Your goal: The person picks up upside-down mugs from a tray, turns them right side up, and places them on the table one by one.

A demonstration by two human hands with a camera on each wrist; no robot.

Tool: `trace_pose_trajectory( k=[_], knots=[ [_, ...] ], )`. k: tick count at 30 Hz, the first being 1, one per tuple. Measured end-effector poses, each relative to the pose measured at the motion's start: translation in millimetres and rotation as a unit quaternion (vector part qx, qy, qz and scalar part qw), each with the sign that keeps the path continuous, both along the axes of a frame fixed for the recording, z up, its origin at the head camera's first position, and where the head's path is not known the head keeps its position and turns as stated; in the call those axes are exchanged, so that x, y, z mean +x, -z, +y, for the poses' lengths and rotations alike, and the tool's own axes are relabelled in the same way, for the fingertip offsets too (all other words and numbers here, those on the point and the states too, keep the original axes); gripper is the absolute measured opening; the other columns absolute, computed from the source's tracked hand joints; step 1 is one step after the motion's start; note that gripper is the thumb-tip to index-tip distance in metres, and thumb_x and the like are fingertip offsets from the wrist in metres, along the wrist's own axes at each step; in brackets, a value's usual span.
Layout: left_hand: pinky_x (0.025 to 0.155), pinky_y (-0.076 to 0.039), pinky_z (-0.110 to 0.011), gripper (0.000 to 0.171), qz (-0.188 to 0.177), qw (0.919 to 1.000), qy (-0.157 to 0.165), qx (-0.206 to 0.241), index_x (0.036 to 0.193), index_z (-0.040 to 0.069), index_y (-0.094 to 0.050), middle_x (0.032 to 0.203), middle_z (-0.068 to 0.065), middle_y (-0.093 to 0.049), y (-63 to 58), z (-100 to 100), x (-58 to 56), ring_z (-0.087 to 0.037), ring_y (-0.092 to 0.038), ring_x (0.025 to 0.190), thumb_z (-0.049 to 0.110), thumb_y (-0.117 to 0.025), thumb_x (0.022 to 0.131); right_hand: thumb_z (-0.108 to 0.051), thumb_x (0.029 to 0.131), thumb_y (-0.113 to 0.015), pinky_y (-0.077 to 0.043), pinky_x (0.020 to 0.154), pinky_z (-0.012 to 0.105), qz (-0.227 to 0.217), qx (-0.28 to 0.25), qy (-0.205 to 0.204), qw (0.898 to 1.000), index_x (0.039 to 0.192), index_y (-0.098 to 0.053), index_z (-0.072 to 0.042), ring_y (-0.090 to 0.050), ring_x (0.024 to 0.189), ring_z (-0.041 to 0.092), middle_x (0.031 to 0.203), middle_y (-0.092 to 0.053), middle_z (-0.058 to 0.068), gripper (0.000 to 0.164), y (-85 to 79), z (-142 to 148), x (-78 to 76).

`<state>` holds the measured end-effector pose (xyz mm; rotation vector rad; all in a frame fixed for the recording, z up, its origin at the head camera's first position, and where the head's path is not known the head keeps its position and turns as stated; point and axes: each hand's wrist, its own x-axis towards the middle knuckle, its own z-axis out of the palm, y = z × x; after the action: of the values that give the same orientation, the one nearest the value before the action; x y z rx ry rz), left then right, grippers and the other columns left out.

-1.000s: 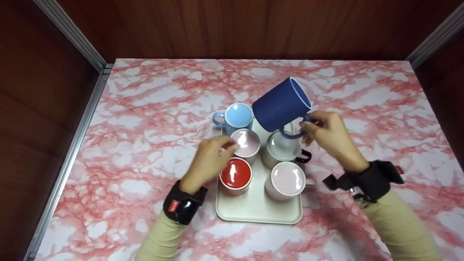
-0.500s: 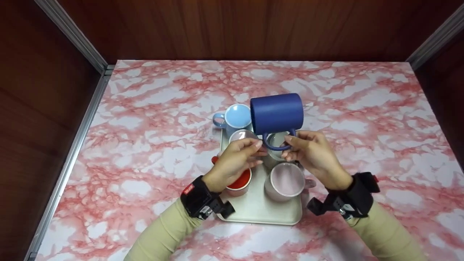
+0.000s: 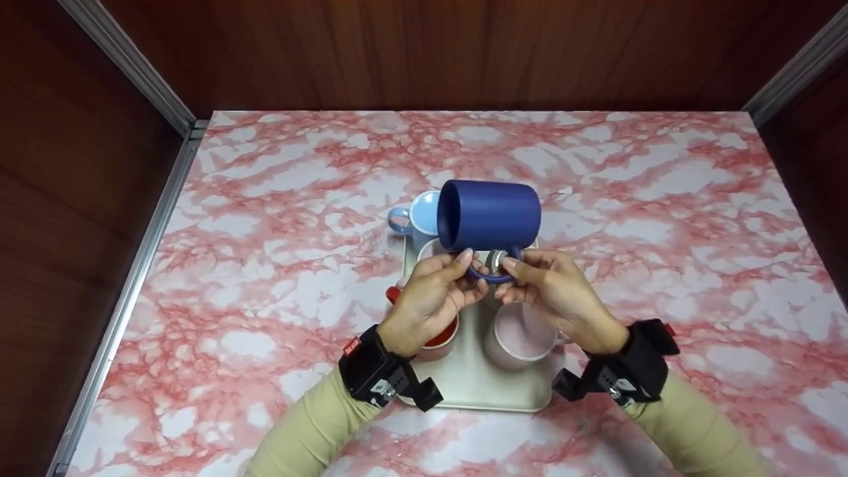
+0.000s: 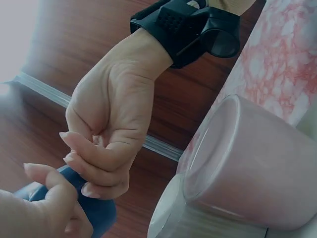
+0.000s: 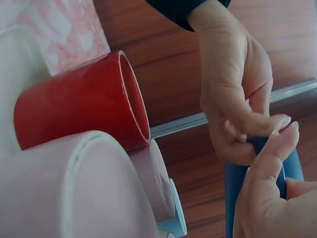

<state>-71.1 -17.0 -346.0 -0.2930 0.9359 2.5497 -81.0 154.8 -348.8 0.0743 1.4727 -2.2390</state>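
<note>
a navy mug (image 3: 493,215) hangs on its side above the far end of a tray (image 3: 493,397), mouth to the left, its handle (image 3: 495,279) turned toward the person. the left hand (image 3: 430,298) pinches the handle at the end by the mouth, thumb against fingers; the right hand (image 3: 563,291) pinches the same handle at the base end, the two sets of fingertips close together. below, a light blue mug (image 3: 425,211) stands at the tray's far left corner, its handle jutting past the left edge. a lilac mug (image 5: 153,181) and a red mug (image 5: 79,104) follow along that edge, partly covered by the left hand in the head view. toward the near right corner stands a pink mug (image 3: 523,338), with a pale mug (image 4: 198,215) beyond it, mostly hidden. the tray lies on a red-and-white tabletop (image 3: 298,199), well apart from its far edge.
</note>
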Motion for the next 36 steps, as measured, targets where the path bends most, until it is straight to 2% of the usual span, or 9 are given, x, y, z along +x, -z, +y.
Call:
trace_pose_trajectory(
  k=[5,8,12,16,20,25,29,31,36],
  knots=[
    [0.058,-0.044,-0.019,0.026,0.026,0.9994,-0.021,-0.005,0.076,0.000,-0.057,0.075,-0.009,-0.052,-5.7,-11.6,-2.5,-0.014,-0.050,0.066,-0.001,-0.039,0.095,-0.002,0.092,-0.052,-0.053,0.066,0.031,0.035,-0.007,-0.073,0.997,0.098,-0.060,0.007,-0.064,0.068,0.021,0.081,-0.064,0.016,0.013,2.4,2.8,-2.8],
    [0.057,-0.043,-0.019,0.025,0.049,0.9969,-0.050,-0.034,0.076,0.001,-0.057,0.075,-0.009,-0.052,-11.0,-21.1,-5.5,-0.014,-0.050,0.067,-0.001,-0.041,0.095,-0.003,0.093,-0.050,-0.053,0.069,0.035,0.065,-0.010,-0.087,0.994,0.101,-0.062,0.005,-0.064,0.074,0.023,0.088,-0.065,0.018,0.017,2.0,12.9,-6.8],
    [0.056,-0.044,-0.020,0.022,0.077,0.9858,-0.112,-0.099,0.076,0.001,-0.058,0.076,-0.009,-0.054,-16.4,-40.7,-11.8,-0.014,-0.051,0.066,-0.002,-0.046,0.093,-0.006,0.093,-0.050,-0.052,0.075,0.039,0.102,-0.008,-0.051,0.993,0.102,-0.064,0.003,-0.063,0.081,0.024,0.095,-0.065,0.018,0.019,-1.0,38.5,-14.1],
    [0.053,-0.044,-0.019,0.015,0.099,0.9670,-0.164,-0.168,0.080,-0.001,-0.060,0.074,-0.009,-0.057,-12.8,-65.8,-24.2,-0.012,-0.051,0.061,0.001,-0.051,0.092,-0.004,0.094,-0.048,-0.051,0.074,0.038,0.110,-0.026,0.006,0.994,0.098,-0.064,0.003,-0.063,0.080,0.025,0.095,-0.065,0.018,0.018,-2.5,67.9,-18.9],
    [0.050,-0.043,-0.018,0.011,0.109,0.9408,-0.217,-0.236,0.085,-0.006,-0.059,0.074,-0.010,-0.057,-0.3,-89.2,-41.3,-0.010,-0.049,0.056,0.003,-0.054,0.090,-0.001,0.094,-0.046,-0.052,0.069,0.035,0.105,-0.057,0.050,0.992,0.095,-0.064,0.007,-0.064,0.075,0.027,0.091,-0.065,0.020,0.019,-0.3,88.4,-19.5],
    [0.046,-0.041,-0.017,0.013,0.107,0.9105,-0.263,-0.300,0.079,-0.009,-0.058,0.067,-0.008,-0.054,24.1,-108.1,-61.0,-0.009,-0.047,0.052,-0.001,-0.055,0.089,-0.005,0.092,-0.052,-0.053,0.066,0.033,0.105,-0.021,0.085,0.991,0.096,-0.062,0.012,-0.064,0.072,0.027,0.087,-0.065,0.021,0.019,10.1,102.2,-20.5],
    [0.045,-0.040,-0.016,0.016,0.081,0.8988,-0.261,-0.343,0.077,-0.012,-0.056,0.063,-0.008,-0.052,44.8,-115.0,-71.5,-0.008,-0.045,0.048,-0.001,-0.055,0.089,-0.012,0.090,-0.058,-0.053,0.067,0.031,0.144,0.061,0.084,0.984,0.103,-0.057,0.014,-0.063,0.074,0.024,0.088,-0.065,0.018,0.029,29.4,112.1,-23.9],
    [0.045,-0.040,-0.016,0.017,0.066,0.8961,-0.256,-0.357,0.078,-0.014,-0.056,0.062,-0.008,-0.052,54.0,-116.5,-75.4,-0.008,-0.045,0.047,-0.001,-0.055,0.089,-0.010,0.090,-0.058,-0.052,0.068,0.029,0.163,0.074,0.067,0.981,0.106,-0.058,0.011,-0.063,0.077,0.022,0.089,-0.065,0.016,0.027,58.5,127.5,-33.9],
    [0.044,-0.038,-0.015,0.020,0.059,0.8710,-0.241,-0.424,0.080,-0.018,-0.058,0.058,-0.005,-0.052,70.5,-117.1,-82.3,-0.008,-0.045,0.047,0.001,-0.057,0.088,-0.014,0.090,-0.058,-0.052,0.070,0.028,0.185,0.208,0.044,0.960,0.107,-0.059,0.004,-0.063,0.078,0.019,0.089,-0.064,0.012,0.025,71.8,132.3,-35.3]
  ],
)
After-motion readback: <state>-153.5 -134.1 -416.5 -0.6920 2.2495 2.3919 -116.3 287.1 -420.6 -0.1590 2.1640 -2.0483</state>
